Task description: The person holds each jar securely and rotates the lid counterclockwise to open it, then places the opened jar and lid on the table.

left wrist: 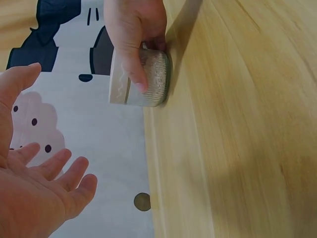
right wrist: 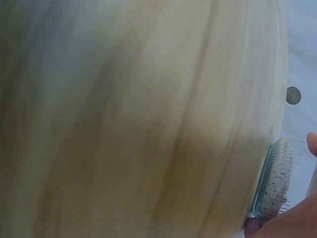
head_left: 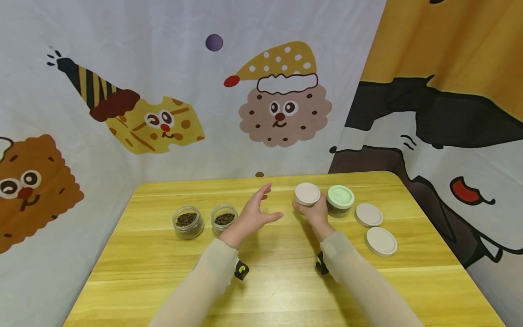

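The white-lidded jar [head_left: 307, 194] is gripped by the right hand [head_left: 317, 214], with the thumb laid along its near left side and the lid left uncovered on top. From the left hand [head_left: 252, 217] the jar lies to the right and a little farther from the body, and a gap is left between the two. The left hand is held wide: its thumb and fingers are spread, nothing is grasped, and its mouth is turned toward the jar. The relation to be judged most important is that sideways gap, since the jar is touched by the right hand only. The jar is squat, so no long axis is offered; its short axis is seen to run from base to lid and is held roughly upright, near the far edge of the worktop [head_left: 269, 290]. Whether the base is in contact with the worktop cannot be told. Just to the right of the right hand, the green-lidded jar [head_left: 341, 198] is set, and two loose lids [head_left: 381, 241] are laid nearer the body beyond it. To the left of the left hand, two lidless jars [head_left: 189, 233] are placed, with dark pellets [head_left: 186, 220] contained in them; the right one is partly hidden by the left forearm.
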Demonstrator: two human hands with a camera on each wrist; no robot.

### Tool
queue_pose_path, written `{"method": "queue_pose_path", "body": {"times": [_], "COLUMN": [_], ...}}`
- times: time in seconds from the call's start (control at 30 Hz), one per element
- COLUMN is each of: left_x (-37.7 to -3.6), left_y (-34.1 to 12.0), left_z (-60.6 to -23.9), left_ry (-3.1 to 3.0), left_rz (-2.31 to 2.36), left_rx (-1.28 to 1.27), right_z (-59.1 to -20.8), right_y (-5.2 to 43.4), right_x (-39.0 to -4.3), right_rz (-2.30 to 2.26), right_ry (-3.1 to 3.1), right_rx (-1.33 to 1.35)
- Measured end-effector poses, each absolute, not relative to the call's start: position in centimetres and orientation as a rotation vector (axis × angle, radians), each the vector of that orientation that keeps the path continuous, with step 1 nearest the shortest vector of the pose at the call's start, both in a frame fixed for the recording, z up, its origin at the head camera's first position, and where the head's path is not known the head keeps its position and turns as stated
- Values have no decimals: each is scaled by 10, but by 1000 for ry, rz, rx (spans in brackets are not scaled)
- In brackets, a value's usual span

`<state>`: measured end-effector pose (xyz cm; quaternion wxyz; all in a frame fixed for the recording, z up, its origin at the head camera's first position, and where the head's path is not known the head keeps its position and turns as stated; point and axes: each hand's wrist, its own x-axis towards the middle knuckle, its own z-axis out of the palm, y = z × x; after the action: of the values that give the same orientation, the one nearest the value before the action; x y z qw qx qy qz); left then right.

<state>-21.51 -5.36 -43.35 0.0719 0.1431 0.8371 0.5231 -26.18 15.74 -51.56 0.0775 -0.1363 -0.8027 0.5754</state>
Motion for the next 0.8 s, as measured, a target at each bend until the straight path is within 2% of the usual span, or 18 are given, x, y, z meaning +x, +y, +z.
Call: {"method": "queue_pose_path", "body": {"times": [0.8], "left_x": [-209], "left_y": [-64], "left_z": [-437], "left_ry": [2537], "left_rz": [1609], "left_rx": [403], "right_z": [-500], "right_y": [153], "right_x": [-251], "right_rz": [1752], "right_ry": [-2443], "right_rx": [-317]}}
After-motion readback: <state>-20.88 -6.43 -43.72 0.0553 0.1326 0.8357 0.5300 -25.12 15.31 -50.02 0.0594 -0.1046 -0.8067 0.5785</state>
